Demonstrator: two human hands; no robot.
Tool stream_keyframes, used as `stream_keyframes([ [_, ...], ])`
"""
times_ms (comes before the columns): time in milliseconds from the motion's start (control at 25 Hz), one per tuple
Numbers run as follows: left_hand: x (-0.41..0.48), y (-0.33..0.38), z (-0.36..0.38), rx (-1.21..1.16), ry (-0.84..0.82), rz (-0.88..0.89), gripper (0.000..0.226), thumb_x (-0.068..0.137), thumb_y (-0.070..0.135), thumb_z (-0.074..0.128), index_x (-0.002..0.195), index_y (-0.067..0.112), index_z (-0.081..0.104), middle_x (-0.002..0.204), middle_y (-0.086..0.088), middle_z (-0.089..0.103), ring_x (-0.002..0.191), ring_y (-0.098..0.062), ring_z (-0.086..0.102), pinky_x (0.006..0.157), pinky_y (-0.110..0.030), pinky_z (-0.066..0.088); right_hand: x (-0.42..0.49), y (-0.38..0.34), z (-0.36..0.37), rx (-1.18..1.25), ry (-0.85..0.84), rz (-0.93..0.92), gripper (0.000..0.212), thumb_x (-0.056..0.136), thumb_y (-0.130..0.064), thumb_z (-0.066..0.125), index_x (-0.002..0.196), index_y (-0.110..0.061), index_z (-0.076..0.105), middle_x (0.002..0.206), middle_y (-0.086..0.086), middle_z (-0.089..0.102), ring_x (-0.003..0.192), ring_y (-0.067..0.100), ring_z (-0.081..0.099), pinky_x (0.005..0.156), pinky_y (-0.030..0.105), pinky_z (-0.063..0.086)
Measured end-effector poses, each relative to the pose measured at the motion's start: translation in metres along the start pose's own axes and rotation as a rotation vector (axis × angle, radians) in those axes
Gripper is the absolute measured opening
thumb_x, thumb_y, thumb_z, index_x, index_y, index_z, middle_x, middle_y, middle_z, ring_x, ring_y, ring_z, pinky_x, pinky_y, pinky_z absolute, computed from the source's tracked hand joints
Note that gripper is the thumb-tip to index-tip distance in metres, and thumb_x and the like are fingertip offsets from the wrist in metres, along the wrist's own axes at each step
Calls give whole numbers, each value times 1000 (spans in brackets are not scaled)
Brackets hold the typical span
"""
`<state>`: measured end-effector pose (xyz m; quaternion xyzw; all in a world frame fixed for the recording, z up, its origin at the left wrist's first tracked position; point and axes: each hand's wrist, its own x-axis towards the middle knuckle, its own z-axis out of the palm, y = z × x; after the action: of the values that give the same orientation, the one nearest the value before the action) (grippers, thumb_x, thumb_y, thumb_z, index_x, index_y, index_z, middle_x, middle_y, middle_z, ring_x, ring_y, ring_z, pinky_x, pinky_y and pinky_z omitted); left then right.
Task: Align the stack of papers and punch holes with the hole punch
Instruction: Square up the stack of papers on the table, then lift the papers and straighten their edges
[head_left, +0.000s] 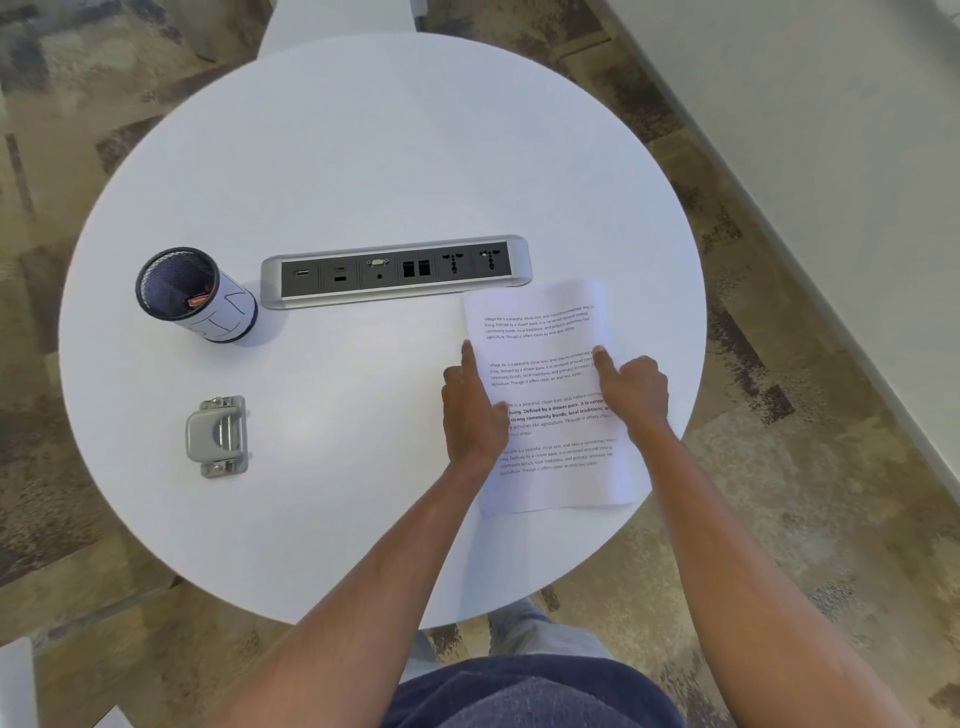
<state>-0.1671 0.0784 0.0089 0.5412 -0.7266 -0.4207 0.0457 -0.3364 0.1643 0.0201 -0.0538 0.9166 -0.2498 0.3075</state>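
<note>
A stack of printed white papers (545, 332) lies flat on the right side of the round white table (363, 156). My left hand (470, 410) rests against the stack's left edge, index finger stretched forward along it. My right hand (634, 387) sits on the right part of the top sheet, fingers curled and the thumb or a finger pointing forward. Neither hand lifts the sheets. The grey metal hole punch (218, 436) stands apart at the left front of the table, far from both hands.
A silver power and data socket strip (397, 270) runs across the table's middle, just behind the papers. A mesh pen cup (195, 296) wrapped in white paper stands at the left. The table edge is close to the papers' right side; patterned carpet lies below.
</note>
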Motion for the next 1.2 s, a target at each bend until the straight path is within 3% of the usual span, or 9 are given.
stream_keyframes([
  [80,1,1,1,-86,6,-36,91,84,3,64,153,22,9,127,-10,43,118,-27,47,84,-31,42,1,1,-6,144,-95,0,58,85,-62,62,57,-21,31,55,-3,36,56,18,39,51,31,26],
  [200,0,1,3,-84,23,-36,90,84,2,64,153,22,10,126,-9,43,116,-27,49,82,-29,40,4,1,-12,209,-188,-49,64,80,-64,66,52,-23,26,46,-9,28,46,12,28,53,30,19],
  [360,-1,-2,5,-74,23,-27,88,86,5,63,153,21,10,126,-8,43,115,-26,50,82,-28,40,8,-4,-18,354,-352,-30,59,82,-70,58,88,-13,70,94,-1,77,84,18,73,75,31,56],
  [480,-2,-2,5,-68,22,-25,89,86,6,64,153,21,8,129,-8,43,117,-27,50,82,-29,40,7,-3,-19,578,-563,-34,63,85,-70,54,119,-19,68,117,3,74,108,23,70,95,43,53],
  [640,-1,-4,3,-59,17,-14,90,86,7,65,154,18,7,132,-9,42,119,-27,49,89,-33,43,10,5,-21,666,-753,-12,73,81,-68,60,133,-16,61,130,10,67,119,30,64,100,48,48],
  [800,0,-5,3,-69,26,-10,89,85,7,67,153,15,9,135,-10,41,123,-27,47,94,-35,43,16,13,-31,649,-746,3,59,81,-36,78,130,-6,62,121,16,71,108,36,69,84,47,58],
  [960,2,-8,6,-87,33,-17,80,84,9,69,149,11,23,131,-9,41,118,-23,49,91,-30,42,17,14,-33,509,-632,24,37,88,0,67,125,2,62,117,22,70,94,36,72,76,44,60],
  [1080,8,-12,1,-160,63,-32,46,79,18,75,118,10,53,108,-5,45,96,-24,57,76,-27,43,16,3,-39,448,-591,-83,33,89,2,65,122,4,63,116,22,71,92,33,73,77,42,61],
  [1200,20,-14,-14,-367,128,-85,45,78,36,77,110,10,58,105,-5,51,84,-14,55,76,-26,46,12,-14,-55,499,-657,-185,31,88,-2,67,119,1,65,111,18,74,97,33,73,76,40,62],
])
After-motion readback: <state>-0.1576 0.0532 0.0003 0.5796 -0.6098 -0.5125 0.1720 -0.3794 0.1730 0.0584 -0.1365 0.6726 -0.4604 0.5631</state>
